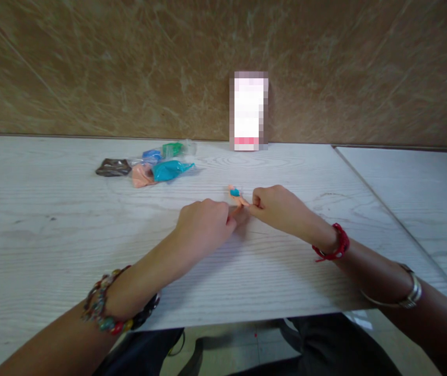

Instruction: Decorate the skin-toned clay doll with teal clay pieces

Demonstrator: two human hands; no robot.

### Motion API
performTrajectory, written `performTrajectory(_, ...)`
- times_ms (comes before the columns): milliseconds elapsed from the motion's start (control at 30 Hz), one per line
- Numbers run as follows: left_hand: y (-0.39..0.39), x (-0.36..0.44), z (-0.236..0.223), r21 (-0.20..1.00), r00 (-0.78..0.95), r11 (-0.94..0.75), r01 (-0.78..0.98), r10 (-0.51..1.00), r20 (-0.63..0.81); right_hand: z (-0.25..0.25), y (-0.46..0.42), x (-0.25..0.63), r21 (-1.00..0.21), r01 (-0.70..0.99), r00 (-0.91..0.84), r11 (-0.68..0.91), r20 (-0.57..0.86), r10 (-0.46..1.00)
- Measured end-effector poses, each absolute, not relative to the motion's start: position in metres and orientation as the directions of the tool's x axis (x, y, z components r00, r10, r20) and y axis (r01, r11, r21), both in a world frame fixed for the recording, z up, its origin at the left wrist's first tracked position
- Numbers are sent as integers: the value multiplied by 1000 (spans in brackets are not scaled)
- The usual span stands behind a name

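Observation:
A small modelling clay figure (234, 193), peach with a blue middle part, is between my two hands over the table. Its lower end has thin peach strands that look like legs. My left hand (204, 224) is closed, with its fingertips at one of these strands. Pinched at the other strand is my right hand (276, 206), its fingers curled in. The exact grip of the fingertips is partly hidden by the hands themselves.
Left of the hands lie bags of clay: brown (113, 167), peach (142, 176), light blue (172, 170), dark blue (152, 155) and green (173, 150). A blurred-out phone-like screen (249, 109) leans on the marbled wall (129, 68). The white wood-grain table (51, 250) has a seam at right.

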State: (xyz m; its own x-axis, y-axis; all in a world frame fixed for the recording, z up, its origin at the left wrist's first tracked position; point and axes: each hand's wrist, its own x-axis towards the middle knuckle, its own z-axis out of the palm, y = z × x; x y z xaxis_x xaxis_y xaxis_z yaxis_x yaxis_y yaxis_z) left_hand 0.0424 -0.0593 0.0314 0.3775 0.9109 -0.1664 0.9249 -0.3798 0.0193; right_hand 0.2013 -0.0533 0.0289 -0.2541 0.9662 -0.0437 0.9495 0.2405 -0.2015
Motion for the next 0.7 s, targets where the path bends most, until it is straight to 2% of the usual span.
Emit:
performTrajectory(267,-57,44,25,324,516,-436,840,826,-226,30,-50,202,-232,940,-287,250,-141,948)
performTrajectory(367,-56,43,24,327,489,-410,851,846,-211,33,-49,206,-239,936,-301,260,-157,940)
performTrajectory(533,-55,44,22,279,446,-386,879,873,-196,37,-52,207,-146,948,-309,281,-228,923)
performTrajectory(633,-54,47,20,342,471,-383,858,853,-227,36,-51,206,-167,944,-319,284,-246,915)
performTrajectory(700,-53,48,20,398,482,-363,842,838,-256,36,-50,205,-230,942,-304,243,-284,910)
